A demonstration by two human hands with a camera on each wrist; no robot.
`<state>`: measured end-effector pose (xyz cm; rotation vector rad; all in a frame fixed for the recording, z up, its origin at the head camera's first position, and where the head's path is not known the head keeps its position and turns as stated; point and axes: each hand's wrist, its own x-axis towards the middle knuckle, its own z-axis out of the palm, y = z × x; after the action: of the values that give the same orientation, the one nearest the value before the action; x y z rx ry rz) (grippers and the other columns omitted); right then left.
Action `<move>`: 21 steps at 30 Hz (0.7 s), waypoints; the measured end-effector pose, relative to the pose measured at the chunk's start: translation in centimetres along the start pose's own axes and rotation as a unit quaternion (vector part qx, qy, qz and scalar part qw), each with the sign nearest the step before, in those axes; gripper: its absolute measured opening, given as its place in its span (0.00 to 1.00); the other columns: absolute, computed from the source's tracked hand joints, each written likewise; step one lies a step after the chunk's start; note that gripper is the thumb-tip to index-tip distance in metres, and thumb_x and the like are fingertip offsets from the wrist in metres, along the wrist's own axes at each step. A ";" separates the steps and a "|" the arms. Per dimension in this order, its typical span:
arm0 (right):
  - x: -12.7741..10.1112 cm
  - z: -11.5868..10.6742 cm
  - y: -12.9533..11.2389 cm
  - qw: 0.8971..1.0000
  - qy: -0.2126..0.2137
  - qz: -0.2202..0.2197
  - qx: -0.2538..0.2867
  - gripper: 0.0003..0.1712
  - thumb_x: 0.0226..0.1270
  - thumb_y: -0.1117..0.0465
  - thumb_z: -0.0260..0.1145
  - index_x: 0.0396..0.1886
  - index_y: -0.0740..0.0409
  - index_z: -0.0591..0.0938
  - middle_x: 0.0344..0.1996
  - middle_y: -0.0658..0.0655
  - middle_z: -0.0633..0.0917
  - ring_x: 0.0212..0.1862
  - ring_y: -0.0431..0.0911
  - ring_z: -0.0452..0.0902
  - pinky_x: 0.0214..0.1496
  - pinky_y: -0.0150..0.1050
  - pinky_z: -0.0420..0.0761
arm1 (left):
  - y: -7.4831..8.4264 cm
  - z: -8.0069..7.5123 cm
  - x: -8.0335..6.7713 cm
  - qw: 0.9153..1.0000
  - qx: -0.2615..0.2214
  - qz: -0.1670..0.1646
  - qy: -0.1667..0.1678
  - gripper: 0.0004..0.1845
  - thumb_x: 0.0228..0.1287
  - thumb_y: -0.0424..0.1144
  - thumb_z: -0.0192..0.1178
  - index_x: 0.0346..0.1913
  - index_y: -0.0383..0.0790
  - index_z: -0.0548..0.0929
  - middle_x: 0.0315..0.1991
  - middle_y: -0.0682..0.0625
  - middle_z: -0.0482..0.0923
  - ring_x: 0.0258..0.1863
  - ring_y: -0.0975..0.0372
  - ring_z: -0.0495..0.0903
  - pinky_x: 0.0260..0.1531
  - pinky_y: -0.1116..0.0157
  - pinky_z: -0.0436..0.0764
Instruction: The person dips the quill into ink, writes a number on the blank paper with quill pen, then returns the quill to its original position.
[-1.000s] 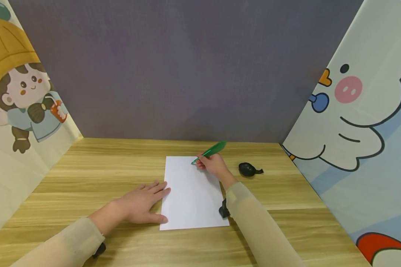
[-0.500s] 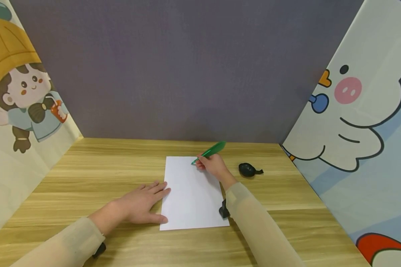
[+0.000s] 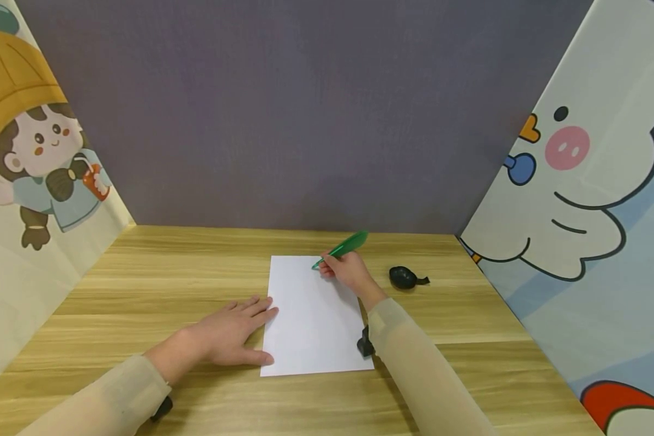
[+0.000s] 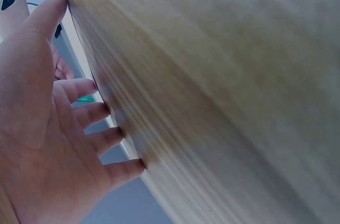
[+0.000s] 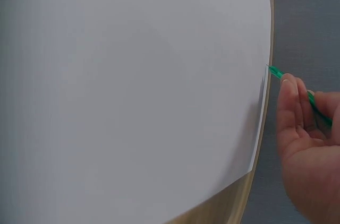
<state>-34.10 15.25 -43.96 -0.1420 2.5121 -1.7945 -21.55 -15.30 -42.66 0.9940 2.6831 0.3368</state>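
Note:
A sheet of white paper [image 3: 313, 321] lies on the wooden table, its surface showing no marks. My right hand [image 3: 349, 270] pinches a green pen [image 3: 349, 244] with a leaf-shaped top, its tip right at the upper part of the sheet. The right wrist view shows the same pen [image 5: 275, 71] between thumb and fingers, the tip close to the paper [image 5: 159, 75]. My left hand [image 3: 231, 333] rests spread with straight fingers, thumb and fingertips over the sheet's left edge. In the left wrist view the left hand [image 4: 64, 123] has its fingertips down at the surface.
A black rounded object with a short tail [image 3: 403, 277] lies right of the paper. A dark grey panel [image 3: 294, 115] stands behind the wooden table [image 3: 196, 272], with cartoon-printed walls at both sides. Black wrist gear [image 3: 366, 342] shows by the right sleeve.

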 end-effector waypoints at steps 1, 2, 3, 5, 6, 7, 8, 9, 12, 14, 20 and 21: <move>0.0 0.0 0.0 1.000 0.000 -0.001 0.000 0.17 0.87 0.62 0.62 0.60 0.72 0.86 0.44 0.65 0.93 0.41 0.45 0.92 0.49 0.40 0.93 | 0.0 0.0 0.0 1.000 0.000 0.000 0.000 0.57 0.71 0.76 0.61 0.88 0.40 0.62 0.89 0.39 0.55 0.88 0.38 0.54 0.82 0.30 0.60; 0.0 0.0 0.0 1.000 0.000 -0.001 0.000 0.17 0.87 0.62 0.62 0.60 0.72 0.86 0.43 0.65 0.93 0.41 0.45 0.92 0.48 0.39 0.93 | 0.0 0.0 0.0 1.000 0.000 -0.001 -0.001 0.57 0.71 0.76 0.61 0.88 0.40 0.62 0.89 0.39 0.55 0.88 0.38 0.54 0.82 0.30 0.60; 0.0 0.0 0.0 1.000 -0.001 -0.003 -0.001 0.17 0.87 0.62 0.62 0.60 0.72 0.86 0.43 0.64 0.93 0.41 0.44 0.92 0.48 0.39 0.93 | 0.0 0.0 0.0 1.000 -0.001 -0.002 -0.001 0.57 0.71 0.76 0.61 0.88 0.40 0.62 0.89 0.39 0.54 0.88 0.38 0.54 0.82 0.30 0.60; 0.0 0.1 0.0 1.000 -0.001 -0.003 -0.001 0.17 0.87 0.62 0.62 0.60 0.72 0.86 0.43 0.64 0.93 0.41 0.44 0.92 0.47 0.38 0.93 | 0.0 0.0 0.0 1.000 -0.002 -0.004 -0.003 0.57 0.71 0.76 0.62 0.88 0.40 0.62 0.89 0.39 0.54 0.88 0.38 0.54 0.82 0.30 0.60; 0.0 0.1 -0.1 1.000 -0.002 -0.002 0.001 0.17 0.87 0.62 0.62 0.59 0.72 0.87 0.43 0.64 0.93 0.40 0.44 0.92 0.47 0.38 0.93 | 0.0 -0.1 0.0 1.000 -0.002 -0.005 -0.003 0.57 0.71 0.76 0.62 0.88 0.40 0.62 0.90 0.39 0.54 0.88 0.38 0.53 0.82 0.30 0.60; 0.0 0.1 -0.1 1.000 -0.002 -0.003 0.000 0.17 0.87 0.62 0.62 0.59 0.72 0.87 0.43 0.64 0.93 0.40 0.44 0.92 0.47 0.37 0.93 | 0.0 -0.1 0.0 1.000 -0.003 -0.005 -0.004 0.57 0.71 0.76 0.62 0.88 0.40 0.62 0.90 0.39 0.54 0.89 0.38 0.53 0.82 0.30 0.60; 0.0 0.1 0.0 1.000 -0.002 -0.003 -0.001 0.17 0.87 0.62 0.62 0.59 0.72 0.87 0.43 0.64 0.93 0.40 0.44 0.92 0.47 0.37 0.93 | 0.0 -0.1 0.0 1.000 -0.004 -0.005 -0.004 0.57 0.71 0.76 0.62 0.88 0.40 0.62 0.90 0.39 0.54 0.89 0.38 0.53 0.82 0.30 0.59; 0.1 0.1 0.0 1.000 -0.002 -0.003 -0.001 0.17 0.87 0.62 0.62 0.60 0.72 0.86 0.43 0.65 0.93 0.41 0.44 0.92 0.47 0.37 0.93 | 0.0 -0.1 0.0 1.000 -0.004 -0.005 -0.004 0.57 0.71 0.76 0.61 0.88 0.40 0.61 0.90 0.39 0.54 0.89 0.38 0.53 0.82 0.30 0.59; 0.1 0.2 0.1 1.000 0.000 -0.003 -0.003 0.17 0.87 0.63 0.62 0.60 0.72 0.86 0.44 0.65 0.93 0.41 0.44 0.93 0.47 0.38 0.93 | 0.1 -0.1 0.0 1.000 -0.003 -0.004 -0.004 0.57 0.71 0.76 0.61 0.88 0.40 0.62 0.90 0.39 0.54 0.89 0.38 0.53 0.82 0.30 0.59; 0.1 0.2 0.1 1.000 0.001 -0.001 -0.003 0.17 0.87 0.63 0.61 0.61 0.72 0.86 0.44 0.65 0.93 0.41 0.44 0.93 0.48 0.38 0.93 | 0.1 -0.1 0.0 1.000 -0.003 -0.003 -0.003 0.56 0.71 0.76 0.61 0.88 0.40 0.62 0.90 0.39 0.54 0.89 0.38 0.53 0.82 0.30 0.59; -0.1 0.2 0.0 1.000 0.001 0.000 0.000 0.16 0.87 0.63 0.61 0.60 0.72 0.87 0.44 0.66 0.93 0.43 0.46 0.93 0.49 0.39 0.93 | 0.1 -0.1 0.0 1.000 -0.003 -0.003 -0.003 0.56 0.71 0.75 0.62 0.88 0.40 0.62 0.89 0.39 0.54 0.88 0.38 0.54 0.82 0.30 0.60; -0.1 0.2 0.0 1.000 0.001 0.000 0.000 0.16 0.87 0.63 0.62 0.60 0.72 0.87 0.44 0.66 0.93 0.43 0.46 0.93 0.49 0.39 0.93 | 0.1 -0.1 0.0 1.000 -0.003 -0.003 -0.003 0.56 0.71 0.75 0.62 0.88 0.40 0.62 0.89 0.39 0.54 0.88 0.38 0.54 0.82 0.30 0.60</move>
<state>-33.96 15.07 -44.04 -0.1394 2.5128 -1.7966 -21.52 -15.27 -42.53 0.9825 2.6782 0.3392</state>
